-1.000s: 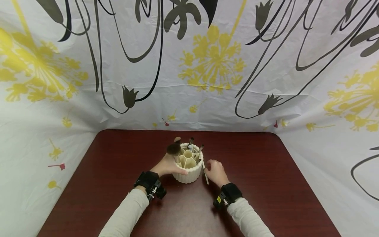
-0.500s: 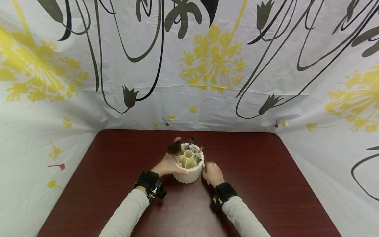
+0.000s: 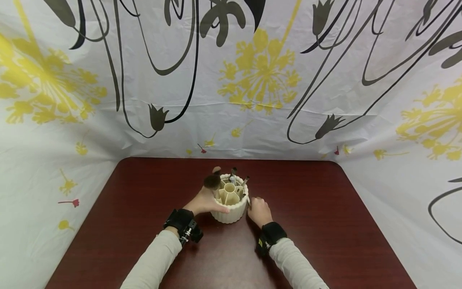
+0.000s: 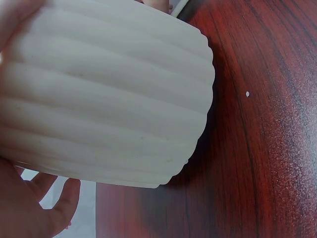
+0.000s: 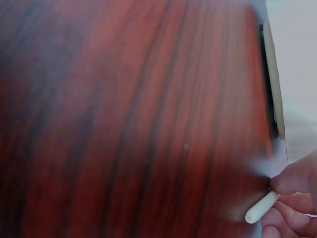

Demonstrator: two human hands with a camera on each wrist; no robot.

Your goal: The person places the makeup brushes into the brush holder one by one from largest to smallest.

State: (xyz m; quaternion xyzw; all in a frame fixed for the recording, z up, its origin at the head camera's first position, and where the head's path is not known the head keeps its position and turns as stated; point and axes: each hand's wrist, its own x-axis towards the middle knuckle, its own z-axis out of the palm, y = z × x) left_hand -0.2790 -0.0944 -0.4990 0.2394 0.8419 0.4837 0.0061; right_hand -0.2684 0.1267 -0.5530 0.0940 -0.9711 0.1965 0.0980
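Observation:
A cream, fluted round brush holder [image 3: 228, 216] with inner compartments stands on the table. My left hand [image 3: 205, 202] grips its left side, thumb across the front near the rim. In the left wrist view the holder's ribbed wall [image 4: 109, 99] fills much of the picture, with fingers [image 4: 63, 208] curled round it. My right hand [image 3: 260, 212], low at the holder's right side, pinches a slim white stick [image 5: 262, 207] with a rounded end. The stick's upper part is hidden from the right wrist view. A dark, fluffy makeup brush [image 3: 212, 182] stands at the holder's left.
Several smaller brushes [image 3: 233, 173] poke up from the holder's back and right compartments. The dark red wooden table [image 3: 317, 216] spreads around it. Behind hangs a white cloth [image 3: 202, 88] with yellow and grey flower prints.
My right hand has moved slightly left and down, closing its fingers on the white stick beside the holder. The left hand and the holder stay in place.

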